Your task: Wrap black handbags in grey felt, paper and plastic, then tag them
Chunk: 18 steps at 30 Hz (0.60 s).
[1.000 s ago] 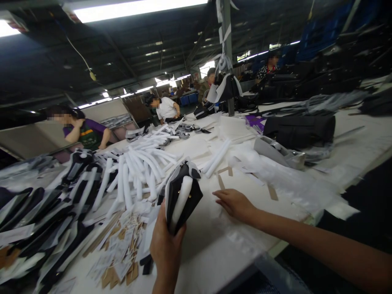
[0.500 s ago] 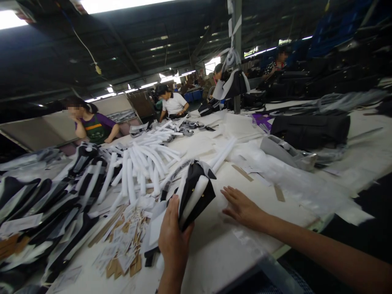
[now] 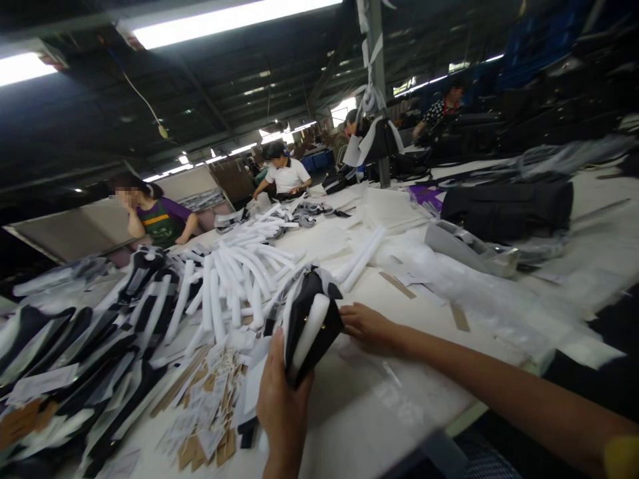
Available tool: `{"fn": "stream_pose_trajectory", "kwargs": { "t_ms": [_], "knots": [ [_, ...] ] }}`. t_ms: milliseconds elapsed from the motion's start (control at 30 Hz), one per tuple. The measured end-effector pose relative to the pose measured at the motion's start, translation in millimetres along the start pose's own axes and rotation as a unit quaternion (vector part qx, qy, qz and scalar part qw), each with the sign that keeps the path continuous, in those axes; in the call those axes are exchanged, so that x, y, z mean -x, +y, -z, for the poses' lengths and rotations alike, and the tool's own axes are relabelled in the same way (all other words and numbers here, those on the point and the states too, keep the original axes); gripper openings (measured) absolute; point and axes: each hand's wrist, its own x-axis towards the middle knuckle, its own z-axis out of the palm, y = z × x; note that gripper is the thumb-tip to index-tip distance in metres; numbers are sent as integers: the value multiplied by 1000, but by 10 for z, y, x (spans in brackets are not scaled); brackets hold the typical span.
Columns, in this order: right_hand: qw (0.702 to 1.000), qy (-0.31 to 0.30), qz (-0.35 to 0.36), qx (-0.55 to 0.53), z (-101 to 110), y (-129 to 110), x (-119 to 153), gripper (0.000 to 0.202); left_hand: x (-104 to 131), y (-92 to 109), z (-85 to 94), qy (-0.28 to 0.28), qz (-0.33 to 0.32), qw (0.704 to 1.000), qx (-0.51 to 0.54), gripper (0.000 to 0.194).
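Your left hand (image 3: 283, 396) grips the low end of the black, gold-studded folded piece (image 3: 325, 346), raised over the white counter (image 3: 342, 422), right of the brown-and-white card tag heap (image 3: 202, 409); sweeping left could scatter tags. Your right hand (image 3: 372, 327) meets the piece's right edge; can't tell if pinching. One-handed support could let it twist. White foam roll (image 3: 310, 324) looks loose, could slip out. Beyond the tag heap, a bump could shift the piled white foam tubes (image 3: 233, 273).

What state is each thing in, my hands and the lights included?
Studded black bag piece, held tilted
White foam tube along it, slightly curved
Left hand, gripping the piece's lower end
Right hand, fingertips at the piece's right edge, grip unclear
Foam tube pile, loosely heaped, some tubes bent
Hang tags, strewn in a loose heap
Plastic sheeting, crumpled
Large black bag, lying down, closure unclear
Fluorescent ceiling lights, lit
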Motion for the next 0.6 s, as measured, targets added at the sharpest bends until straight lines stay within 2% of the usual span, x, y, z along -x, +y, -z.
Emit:
{"fn": "stream_pose_trajectory", "kwargs": {
  "t_ms": [100, 167, 267, 367, 467, 600],
  "knots": [
    [999, -13, -17, 29, -106, 156, -247, 41, -47, -44, 42, 20, 69, 997, -13, 74],
    [998, -13, -32, 47, -121, 286, -448, 44, -64, -67, 57, 27, 88, 996, -19, 72],
    [995, 7, -70, 69, -79, 476, -734, 41, -58, -87, 59, 24, 73, 997, -13, 70],
    [993, 29, -94, 70, -49, 551, -845, 38, -33, -100, 45, 14, 58, 998, -3, 68],
    [992, 54, -96, 53, -99, 411, -699, 34, -17, -113, 26, 11, 47, 999, 1, 69],
    [996, 78, -46, -3, -264, -85, -330, 48, -36, -119, 3, 17, 31, 999, 2, 75]
  ]
}}
